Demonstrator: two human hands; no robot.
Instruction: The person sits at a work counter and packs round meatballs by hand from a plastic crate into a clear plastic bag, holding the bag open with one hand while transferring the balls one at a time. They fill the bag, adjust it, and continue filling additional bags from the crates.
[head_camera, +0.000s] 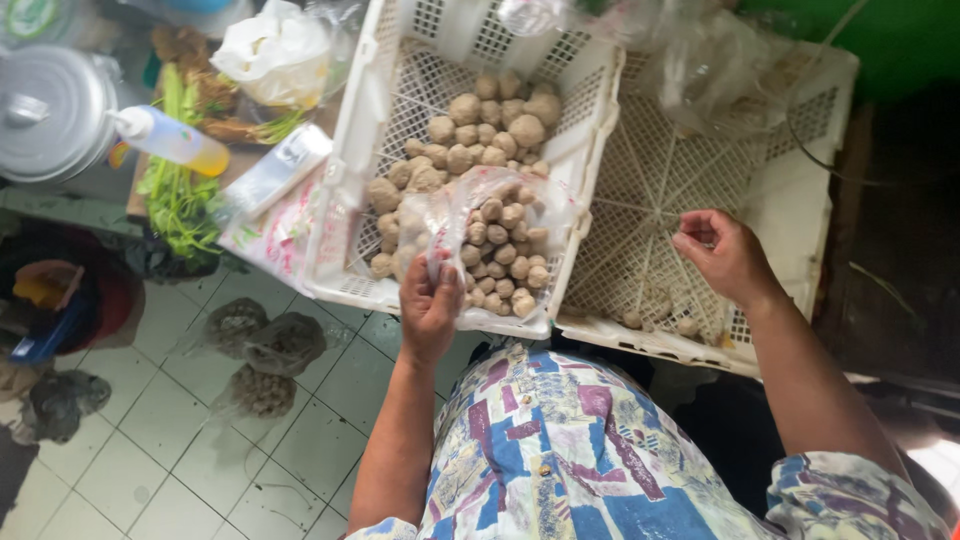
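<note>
Left hand (430, 305) pinches neck of clear plastic bag (495, 225) full of meatballs, fingers closed tight on gathered plastic. Bag lies just ahead of grip, in white perforated crate (345, 150), loose meatballs (490, 125) heaped beyond. Right hand (725, 255) half curled, holds nothing visible, over second crate (800, 215); few meatballs (655, 310) beneath wrist. Tied bags (265, 350) on tiled floor, left of grip.

- I see pale beige-brown meatballs (487, 125) in a white lattice crate (365, 120).
- My left hand (430, 305) grips a clear plastic bag (497, 235) of the same beige balls.
- The second crate (800, 210) is white too.
- My shirt (560, 450) is patchwork: blue, purple, cream.
- The floor tiles (180, 440) are off-white.
- The squeeze bottle (170, 138) shows yellow liquid, beside green leafy stalks (180, 190).
</note>
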